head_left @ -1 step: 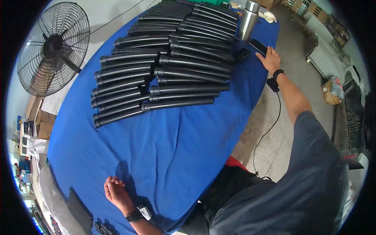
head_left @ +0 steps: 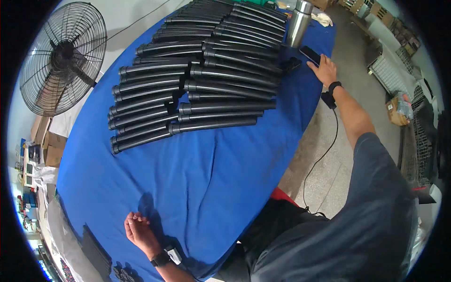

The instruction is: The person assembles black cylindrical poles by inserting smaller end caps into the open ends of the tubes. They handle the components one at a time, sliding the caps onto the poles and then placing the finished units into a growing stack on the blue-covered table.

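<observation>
Head view showed the dark phone [head_left: 310, 55] at the counter's [head_left: 197, 188] far right edge, the right hand [head_left: 324, 70] (fingers spread flat) touching it beside a steel flask [head_left: 299, 23]; the left hand [head_left: 138, 230], loosely curled and empty, rested near black tubes [head_left: 197, 89].

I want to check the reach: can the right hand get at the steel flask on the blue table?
Probably yes. The right hand rests at the table edge on the dark phone, and the steel flask stands upright just beyond it, with only the phone between them.
</observation>
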`<action>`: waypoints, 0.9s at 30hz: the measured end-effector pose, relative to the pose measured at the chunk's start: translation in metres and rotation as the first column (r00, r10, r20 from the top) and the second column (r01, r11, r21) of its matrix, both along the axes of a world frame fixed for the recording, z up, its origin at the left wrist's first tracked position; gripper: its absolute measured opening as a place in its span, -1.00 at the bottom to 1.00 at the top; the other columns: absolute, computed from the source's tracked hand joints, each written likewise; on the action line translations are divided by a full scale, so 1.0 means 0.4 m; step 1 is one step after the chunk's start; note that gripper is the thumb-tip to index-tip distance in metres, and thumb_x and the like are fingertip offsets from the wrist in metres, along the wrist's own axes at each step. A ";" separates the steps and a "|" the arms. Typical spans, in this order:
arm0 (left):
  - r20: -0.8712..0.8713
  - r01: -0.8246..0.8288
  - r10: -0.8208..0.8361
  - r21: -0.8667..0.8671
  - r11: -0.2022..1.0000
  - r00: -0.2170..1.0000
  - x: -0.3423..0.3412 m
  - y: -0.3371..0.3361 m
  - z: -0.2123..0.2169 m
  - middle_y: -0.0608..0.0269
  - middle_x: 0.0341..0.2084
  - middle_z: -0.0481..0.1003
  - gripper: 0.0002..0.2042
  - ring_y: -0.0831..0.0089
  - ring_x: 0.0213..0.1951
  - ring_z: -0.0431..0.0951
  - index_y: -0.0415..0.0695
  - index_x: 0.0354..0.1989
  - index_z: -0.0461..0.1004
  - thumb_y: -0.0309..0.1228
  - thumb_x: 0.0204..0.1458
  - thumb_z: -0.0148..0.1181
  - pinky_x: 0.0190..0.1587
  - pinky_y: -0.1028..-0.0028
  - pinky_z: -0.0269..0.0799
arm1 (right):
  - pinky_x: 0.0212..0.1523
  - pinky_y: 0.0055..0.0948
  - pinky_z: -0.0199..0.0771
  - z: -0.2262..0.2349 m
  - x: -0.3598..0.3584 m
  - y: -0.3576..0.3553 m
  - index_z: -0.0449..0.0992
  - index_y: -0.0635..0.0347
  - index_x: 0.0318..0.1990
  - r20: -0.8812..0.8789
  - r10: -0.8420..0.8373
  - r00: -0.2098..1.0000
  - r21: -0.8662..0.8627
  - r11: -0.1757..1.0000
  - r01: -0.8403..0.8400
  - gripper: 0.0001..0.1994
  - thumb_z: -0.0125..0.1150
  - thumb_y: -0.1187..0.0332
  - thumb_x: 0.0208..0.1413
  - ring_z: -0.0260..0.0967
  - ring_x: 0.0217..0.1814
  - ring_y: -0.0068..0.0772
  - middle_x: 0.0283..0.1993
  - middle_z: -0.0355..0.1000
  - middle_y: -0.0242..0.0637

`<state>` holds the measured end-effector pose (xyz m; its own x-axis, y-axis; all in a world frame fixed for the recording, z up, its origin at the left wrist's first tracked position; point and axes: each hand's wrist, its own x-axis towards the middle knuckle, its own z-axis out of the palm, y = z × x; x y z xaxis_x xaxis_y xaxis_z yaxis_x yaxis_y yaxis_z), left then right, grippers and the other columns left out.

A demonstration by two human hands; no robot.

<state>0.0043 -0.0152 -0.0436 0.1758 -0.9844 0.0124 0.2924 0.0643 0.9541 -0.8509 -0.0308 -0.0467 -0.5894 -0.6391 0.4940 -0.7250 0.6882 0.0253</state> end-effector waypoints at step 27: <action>0.212 -0.087 0.079 0.028 0.996 0.974 -0.035 -0.013 0.006 0.21 -0.33 0.57 -0.75 0.54 -0.40 0.51 -0.23 -0.11 0.55 -0.27 0.35 0.11 -0.39 0.56 0.39 | 0.33 0.04 0.29 0.057 -0.085 -0.059 0.35 0.35 0.28 0.235 -0.111 0.966 0.118 0.989 0.085 0.12 0.13 -0.60 -0.12 0.28 0.35 0.29 0.26 0.34 0.26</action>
<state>-0.0098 -0.0203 -0.0413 0.2540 -0.9670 0.0219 0.0804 0.0437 0.9958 -0.8850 -0.0544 -0.0239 -0.7451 -0.6129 0.2629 -0.6475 0.7593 -0.0648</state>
